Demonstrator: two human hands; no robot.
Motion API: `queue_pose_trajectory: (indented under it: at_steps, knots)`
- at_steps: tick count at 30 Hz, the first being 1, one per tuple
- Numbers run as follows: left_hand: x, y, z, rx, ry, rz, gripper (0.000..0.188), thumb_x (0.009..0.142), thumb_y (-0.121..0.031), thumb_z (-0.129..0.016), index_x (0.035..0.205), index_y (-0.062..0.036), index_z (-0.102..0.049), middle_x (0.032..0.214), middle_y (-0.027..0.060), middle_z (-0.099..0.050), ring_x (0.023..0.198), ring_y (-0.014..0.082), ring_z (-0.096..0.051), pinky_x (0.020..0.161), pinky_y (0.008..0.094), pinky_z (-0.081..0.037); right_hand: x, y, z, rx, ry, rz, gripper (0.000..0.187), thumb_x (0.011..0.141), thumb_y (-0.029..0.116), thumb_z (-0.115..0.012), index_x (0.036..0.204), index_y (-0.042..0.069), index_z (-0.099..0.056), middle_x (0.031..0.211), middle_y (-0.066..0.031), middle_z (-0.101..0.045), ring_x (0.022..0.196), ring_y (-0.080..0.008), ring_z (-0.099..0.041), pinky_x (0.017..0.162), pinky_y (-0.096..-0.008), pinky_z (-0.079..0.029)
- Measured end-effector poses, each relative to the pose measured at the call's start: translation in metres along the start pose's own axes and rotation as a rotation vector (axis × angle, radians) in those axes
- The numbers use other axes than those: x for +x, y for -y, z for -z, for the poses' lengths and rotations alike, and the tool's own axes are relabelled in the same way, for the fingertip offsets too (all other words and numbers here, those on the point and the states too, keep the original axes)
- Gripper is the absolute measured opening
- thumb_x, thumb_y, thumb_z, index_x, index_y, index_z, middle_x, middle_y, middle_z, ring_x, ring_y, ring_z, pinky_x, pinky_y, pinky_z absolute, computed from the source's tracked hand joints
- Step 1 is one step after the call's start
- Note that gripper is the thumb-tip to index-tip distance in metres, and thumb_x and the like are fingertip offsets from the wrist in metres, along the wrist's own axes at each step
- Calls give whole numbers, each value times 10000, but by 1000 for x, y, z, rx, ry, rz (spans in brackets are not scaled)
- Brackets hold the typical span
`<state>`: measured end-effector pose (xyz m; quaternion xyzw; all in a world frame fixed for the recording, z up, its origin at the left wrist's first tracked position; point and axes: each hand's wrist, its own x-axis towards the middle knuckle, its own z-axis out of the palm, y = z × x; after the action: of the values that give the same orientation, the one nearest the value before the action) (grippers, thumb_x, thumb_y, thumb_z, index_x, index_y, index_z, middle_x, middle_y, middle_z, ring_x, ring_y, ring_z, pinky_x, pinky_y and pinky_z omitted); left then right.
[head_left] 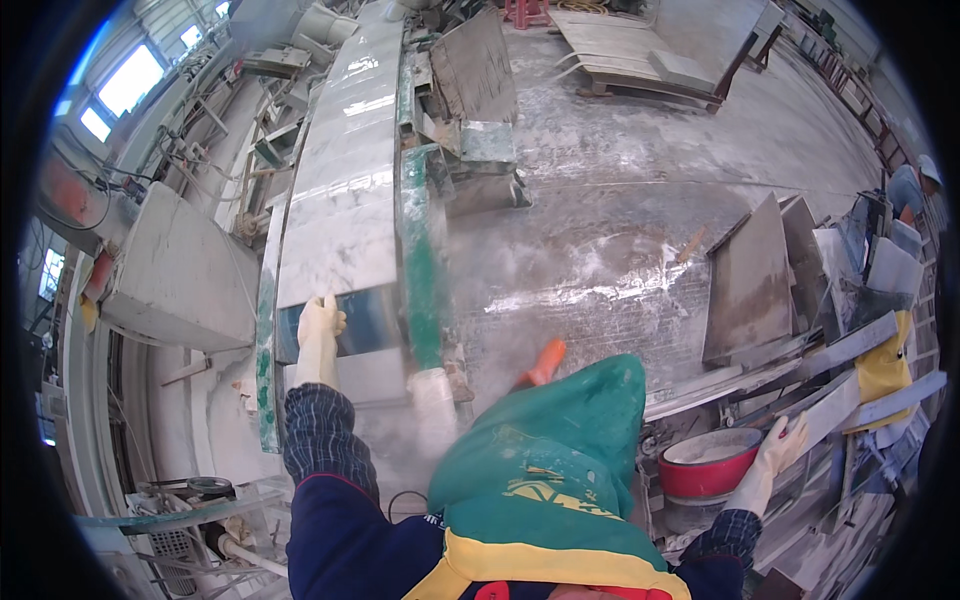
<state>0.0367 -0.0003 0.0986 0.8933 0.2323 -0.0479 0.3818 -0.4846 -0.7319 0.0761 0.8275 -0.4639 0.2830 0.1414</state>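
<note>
A pale boxy housing (180,270) stands left of the left hand (322,325), whose gloved fingers are curled over the near edge of a white slab (340,245) stretching ahead of it between green rails (420,260). Right of that hand come the green apron (550,440) and, farther off, leaning boards (755,285); a red tub (710,468) sits just left of the right hand (783,445), gloved and partly curled, its grip impossible to tell, with stone strips (835,408) and yellow cloth (885,370) crowding its right.
</note>
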Motion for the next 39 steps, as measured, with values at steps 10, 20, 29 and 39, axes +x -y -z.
queue_pose_trajectory:
  at_steps: [10,20,29,39]
  knots:
    - [-74,-40,-77,-52,423,-512,343,1027,-320,-560,1100,0,-661,897,102,-734,776,163,-696,725,294,-559,33,-60,-50,-273,208,-234,557,1019,445,-481,1422,66,-548,1431,-209,-546,1320,-381,-497,1118,-469,-370]
    - [-53,-87,-181,466,146,-1311,449,832,-145,-662,1252,3,-605,1287,205,-608,1262,466,-466,1110,538,-339,24,11,-3,-50,-28,-410,314,864,313,-606,1065,85,-687,1077,-145,-658,1074,-356,-600,980,-522,-448]
    - [-41,-71,-188,510,61,-1349,311,858,-155,-625,1100,39,-657,1088,208,-643,1105,402,-541,1144,528,-304,19,31,12,-92,235,-604,543,946,453,-588,1412,176,-564,1522,-57,-491,1446,-260,-386,1188,-631,-185]
    - [-34,-67,-192,479,140,-1332,219,909,-198,-592,801,-45,-704,777,146,-654,815,326,-631,1216,502,-232,9,35,12,-90,215,-558,562,935,437,-611,1419,156,-560,1507,-85,-506,1444,-288,-383,1212,-563,-194]
